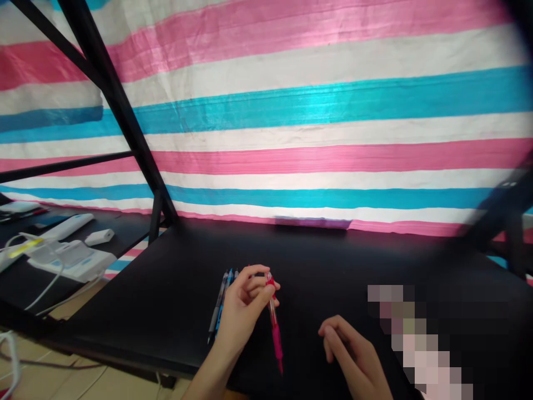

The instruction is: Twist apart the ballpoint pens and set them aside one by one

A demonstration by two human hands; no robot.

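My left hand point(245, 303) is closed on a pink click pen point(276, 333), pinching its upper end between thumb and fingers. The pen tilts with its tip down and toward me. Beside that hand, on the black desk point(166, 289), lie several pens: a grey and black one point(215, 314) and a blue one point(227, 289), partly hidden behind my wrist. My right hand point(353, 350) hovers near the front of the desk, right of the pink pen and apart from it. Its fingers are curled in with the thumb against them, and nothing shows in them.
A striped tarp point(333, 161) hangs behind the desk. Black metal frame bars point(120, 111) rise at the left. On another desk at the left lie a white power strip point(70, 261), a white charger point(100, 237) and cables. A pixelated patch covers the right side.
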